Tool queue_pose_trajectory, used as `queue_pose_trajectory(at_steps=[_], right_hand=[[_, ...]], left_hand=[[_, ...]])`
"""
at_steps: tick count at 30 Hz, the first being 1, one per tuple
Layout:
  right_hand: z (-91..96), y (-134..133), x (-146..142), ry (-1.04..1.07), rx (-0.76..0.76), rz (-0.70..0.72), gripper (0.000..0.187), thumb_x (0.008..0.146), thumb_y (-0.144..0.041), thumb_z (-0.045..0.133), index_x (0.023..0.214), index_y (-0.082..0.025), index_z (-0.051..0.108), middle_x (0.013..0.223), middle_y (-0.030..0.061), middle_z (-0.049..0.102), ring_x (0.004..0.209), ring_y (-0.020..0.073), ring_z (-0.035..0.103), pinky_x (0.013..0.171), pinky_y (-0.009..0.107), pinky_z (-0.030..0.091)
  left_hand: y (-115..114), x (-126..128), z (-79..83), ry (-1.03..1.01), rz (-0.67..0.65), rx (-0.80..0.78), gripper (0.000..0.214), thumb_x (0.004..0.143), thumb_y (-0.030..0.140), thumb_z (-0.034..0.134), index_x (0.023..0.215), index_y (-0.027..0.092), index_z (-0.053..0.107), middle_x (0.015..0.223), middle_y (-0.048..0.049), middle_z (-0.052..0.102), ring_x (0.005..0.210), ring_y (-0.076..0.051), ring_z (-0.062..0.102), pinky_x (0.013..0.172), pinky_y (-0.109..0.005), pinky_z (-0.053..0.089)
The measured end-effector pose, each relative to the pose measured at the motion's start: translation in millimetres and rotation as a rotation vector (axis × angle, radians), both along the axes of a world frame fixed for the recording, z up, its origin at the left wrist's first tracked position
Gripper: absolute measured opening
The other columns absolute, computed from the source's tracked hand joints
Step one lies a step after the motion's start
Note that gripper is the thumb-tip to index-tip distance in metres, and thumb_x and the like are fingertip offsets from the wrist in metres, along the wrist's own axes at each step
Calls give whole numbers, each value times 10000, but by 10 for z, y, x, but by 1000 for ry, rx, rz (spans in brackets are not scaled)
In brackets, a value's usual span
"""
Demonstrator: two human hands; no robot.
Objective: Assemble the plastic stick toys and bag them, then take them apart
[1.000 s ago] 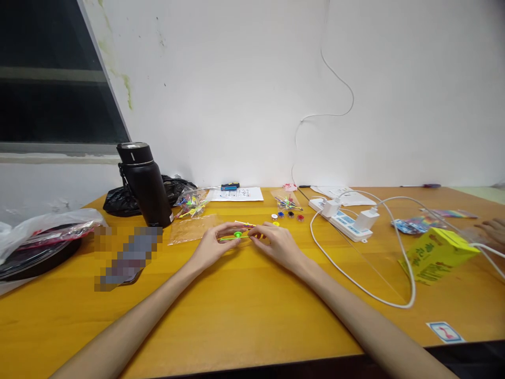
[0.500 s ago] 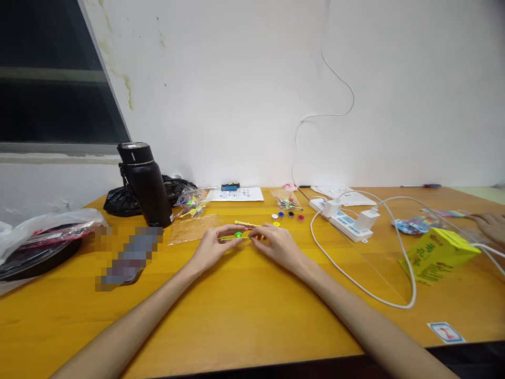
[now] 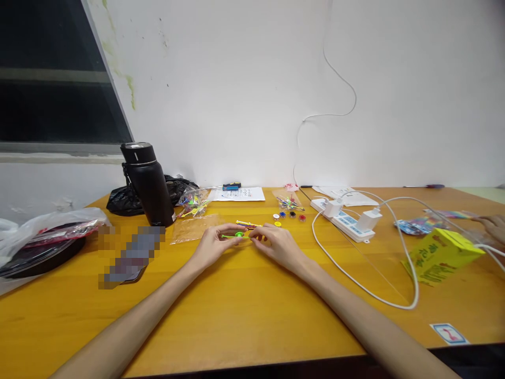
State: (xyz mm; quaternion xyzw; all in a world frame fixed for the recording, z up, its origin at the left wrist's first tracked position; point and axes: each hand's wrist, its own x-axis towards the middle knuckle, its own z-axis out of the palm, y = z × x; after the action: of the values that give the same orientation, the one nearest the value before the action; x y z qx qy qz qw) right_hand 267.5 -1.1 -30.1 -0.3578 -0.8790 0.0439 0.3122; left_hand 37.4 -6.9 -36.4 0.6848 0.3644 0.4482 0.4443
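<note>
Both my hands rest on the orange table (image 3: 244,310) near its middle. My left hand (image 3: 213,245) pinches one end of a thin yellow-green stick (image 3: 232,237) that carries a small green wheel (image 3: 239,234). My right hand (image 3: 274,243) pinches the stick's other end, fingers curled. Just behind them lies another short yellow and red stick (image 3: 246,224). Several small coloured wheels (image 3: 289,215) lie beyond my right hand.
A black flask (image 3: 149,184) and a black bag (image 3: 122,201) stand at the back left. Clear bags of coloured parts (image 3: 192,202), a paper sheet (image 3: 237,194), a white power strip (image 3: 347,221) with cables and a yellow box (image 3: 440,254) lie around. Another person's hand (image 3: 493,227) shows at the right edge.
My hands stay on the stick and wheel, almost still. The camera has shifted slightly. The other person's hand at the right edge has moved a little.
</note>
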Motion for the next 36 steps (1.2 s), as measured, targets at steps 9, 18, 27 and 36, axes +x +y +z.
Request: queue_pose_trajectory(at_steps=[9, 18, 27, 36], right_hand=[[7, 5, 11, 55, -6, -2, 151, 939, -189, 584, 1027, -244, 693, 947, 36, 735, 841, 171, 664, 744, 273, 472], [127, -76, -33, 284, -69, 40, 175, 969, -200, 525, 1032, -236, 684, 976, 45, 683, 858, 167, 643, 781, 286, 515], [170, -134, -83, 345, -80, 115, 212, 975, -202, 516, 1086, -242, 693, 973, 46, 640, 857, 160, 633, 794, 291, 529], [147, -167, -112, 317, -127, 152, 282, 994, -228, 502, 1252, -248, 613, 1044, 56, 657, 896, 160, 640, 806, 294, 531]], left_hand=[[-17, 27, -2, -16, -28, 9, 386, 840, 434, 720, 1155, 213, 697, 1279, -111, 686, 1186, -280, 641, 894, -369, 579], [-52, 85, -33, 42, -95, -1, 363, 898, 452, 650, 1193, 243, 675, 1265, -88, 674, 1103, -243, 651, 861, -324, 550], [-112, 117, -4, 115, -160, -18, 329, 901, 456, 645, 1107, 207, 702, 1075, -67, 709, 877, -193, 647, 759, -280, 495], [-82, 117, -22, 91, -136, 37, 329, 926, 485, 597, 1027, 212, 751, 1053, -67, 711, 984, -217, 621, 855, -295, 471]])
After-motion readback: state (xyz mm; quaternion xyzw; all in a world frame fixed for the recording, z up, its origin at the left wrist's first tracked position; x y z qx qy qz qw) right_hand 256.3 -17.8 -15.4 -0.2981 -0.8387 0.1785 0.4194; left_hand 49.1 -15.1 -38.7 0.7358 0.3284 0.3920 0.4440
